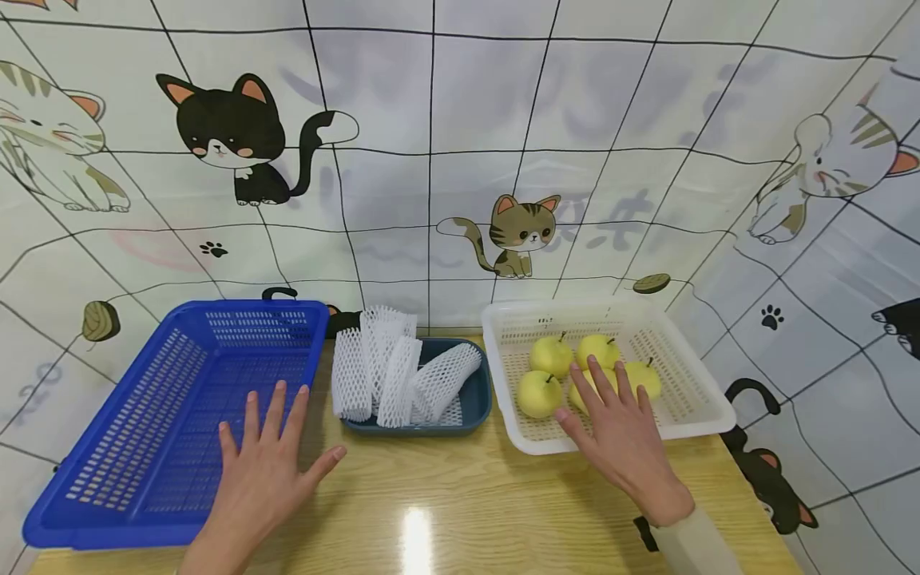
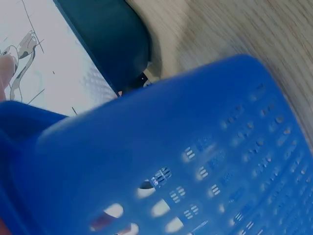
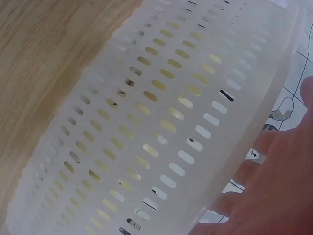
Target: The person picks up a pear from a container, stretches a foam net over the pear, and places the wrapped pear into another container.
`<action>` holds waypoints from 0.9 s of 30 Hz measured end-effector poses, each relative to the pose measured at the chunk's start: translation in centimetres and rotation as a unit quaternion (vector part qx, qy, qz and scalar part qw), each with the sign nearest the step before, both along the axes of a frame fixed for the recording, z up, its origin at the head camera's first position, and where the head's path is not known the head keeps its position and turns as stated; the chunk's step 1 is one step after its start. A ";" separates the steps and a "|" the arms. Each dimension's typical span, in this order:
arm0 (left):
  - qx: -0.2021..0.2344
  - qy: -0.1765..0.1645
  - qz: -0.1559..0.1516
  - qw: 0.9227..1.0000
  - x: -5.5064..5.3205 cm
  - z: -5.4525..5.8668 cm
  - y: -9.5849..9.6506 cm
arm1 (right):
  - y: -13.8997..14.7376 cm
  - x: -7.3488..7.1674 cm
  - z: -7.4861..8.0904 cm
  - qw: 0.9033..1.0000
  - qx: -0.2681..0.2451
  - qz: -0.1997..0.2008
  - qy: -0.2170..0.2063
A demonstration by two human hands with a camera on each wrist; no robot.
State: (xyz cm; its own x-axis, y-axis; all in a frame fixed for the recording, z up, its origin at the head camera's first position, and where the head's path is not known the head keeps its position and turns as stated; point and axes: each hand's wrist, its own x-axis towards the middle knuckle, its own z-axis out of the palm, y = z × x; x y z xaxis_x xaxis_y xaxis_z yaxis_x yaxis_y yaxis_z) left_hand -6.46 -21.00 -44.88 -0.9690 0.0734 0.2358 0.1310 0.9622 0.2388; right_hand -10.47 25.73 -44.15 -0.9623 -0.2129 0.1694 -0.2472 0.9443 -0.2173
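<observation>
My left hand (image 1: 262, 475) is spread with straight fingers over the right front part of a blue perforated plastic basket (image 1: 172, 447), holding nothing. The basket's wall fills much of the left wrist view. My right hand (image 1: 625, 443), also with fingers extended, hovers over the front of a white perforated basket (image 1: 693, 399). Inside that basket sit several round yellow-green apples (image 1: 539, 394), some partly covered by the hand. The right wrist view shows the white basket's slotted side wall (image 3: 146, 117), yellow showing through its slots, with my fingers (image 3: 249, 171) beyond its rim.
Between the baskets stands a small dark teal tray (image 1: 476, 399) piled with several white foam net sleeves (image 1: 398, 363). All three containers stand on a wooden table (image 1: 446, 487), close to a cat-print cloth (image 1: 388, 200) that hangs behind and at the sides.
</observation>
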 end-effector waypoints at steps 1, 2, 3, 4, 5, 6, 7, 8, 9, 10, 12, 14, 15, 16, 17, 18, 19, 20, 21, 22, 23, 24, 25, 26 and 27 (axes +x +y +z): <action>0.004 0.003 0.000 1.000 0.0 0.0 0.1 | 0.0 0.0 0.0 1.000 0.000 0.000 0.000; 0.008 0.005 0.000 1.000 0.0 0.1 0.3 | 0.0 0.0 0.1 1.000 0.000 0.000 0.000; 0.014 0.011 -0.002 1.000 0.0 0.1 0.5 | 0.0 -0.1 0.1 1.000 -0.001 -0.001 -0.002; 0.019 0.018 -0.005 1.000 0.0 0.2 0.8 | -0.1 -0.1 0.2 1.000 -0.003 -0.001 -0.003; 0.022 0.023 -0.008 0.999 0.1 0.4 1.2 | -0.1 -0.1 0.2 1.000 -0.005 0.000 -0.005; 0.025 0.031 -0.013 0.999 0.1 0.5 1.6 | -0.1 -0.2 0.3 1.000 -0.006 0.000 -0.007; 0.026 0.040 -0.019 0.999 0.1 0.5 2.0 | -0.1 -0.2 0.3 1.000 -0.008 0.000 -0.010; 0.025 0.051 -0.026 0.998 0.1 0.6 2.5 | -0.1 -0.3 0.4 1.000 -0.010 0.001 -0.013; 0.028 0.066 -0.035 0.997 0.1 0.7 3.1 | -0.2 -0.4 0.4 1.000 -0.013 0.001 -0.015; 0.028 0.079 -0.043 0.996 0.1 0.7 3.6 | -0.2 -0.5 0.5 1.000 -0.015 0.002 -0.018; 0.028 0.108 -0.062 0.992 0.1 0.6 4.9 | -0.3 -0.8 0.6 0.999 -0.023 0.004 -0.023; 0.024 0.136 -0.088 0.987 0.0 0.3 6.3 | -0.5 -1.1 0.6 0.999 -0.032 0.006 -0.030; 0.020 0.145 -0.101 0.984 0.0 0.2 7.0 | -0.6 -1.3 0.6 0.999 -0.035 0.007 -0.033; 0.013 0.149 -0.114 0.982 0.0 0.1 7.7 | -0.7 -1.4 0.6 0.999 -0.039 0.008 -0.037; 0.006 0.151 -0.129 0.980 0.0 -0.1 8.4 | -0.8 -1.6 0.5 0.998 -0.042 0.009 -0.040; 0.001 0.149 -0.144 0.978 0.0 -0.2 9.2 | -0.9 -1.7 0.5 0.998 -0.044 0.009 -0.043; -0.002 0.145 -0.159 0.977 0.0 -0.3 9.9 | -0.9 -1.8 0.4 0.998 -0.046 0.010 -0.046; -0.005 0.138 -0.174 0.975 0.0 -0.4 10.6 | -1.0 -1.9 0.4 0.998 -0.049 0.010 -0.048; -0.006 0.132 -0.188 0.973 0.0 -0.5 11.4 | -1.0 -2.1 0.3 0.997 -0.052 0.011 -0.048; -0.007 0.126 -0.202 0.971 0.0 -0.7 12.1 | -1.1 -2.2 0.3 0.997 -0.056 0.013 -0.049; -0.006 0.121 -0.217 0.969 0.0 -0.8 12.8 | -1.2 -2.3 0.3 0.997 -0.059 0.014 -0.049; -0.005 0.117 -0.231 0.966 0.0 -1.0 13.5 | -1.3 -2.4 0.2 0.997 -0.063 0.015 -0.050; -0.003 0.114 -0.243 0.963 -0.1 -1.2 14.2 | -1.4 -2.5 0.2 0.996 -0.066 0.016 -0.051; -0.002 0.113 -0.255 0.960 -0.1 -1.4 14.8 | -1.4 -2.7 0.2 0.996 -0.071 0.018 -0.052; 0.002 0.112 -0.267 0.957 -0.1 -1.6 15.4 | -1.5 -2.8 0.1 0.996 -0.076 0.019 -0.053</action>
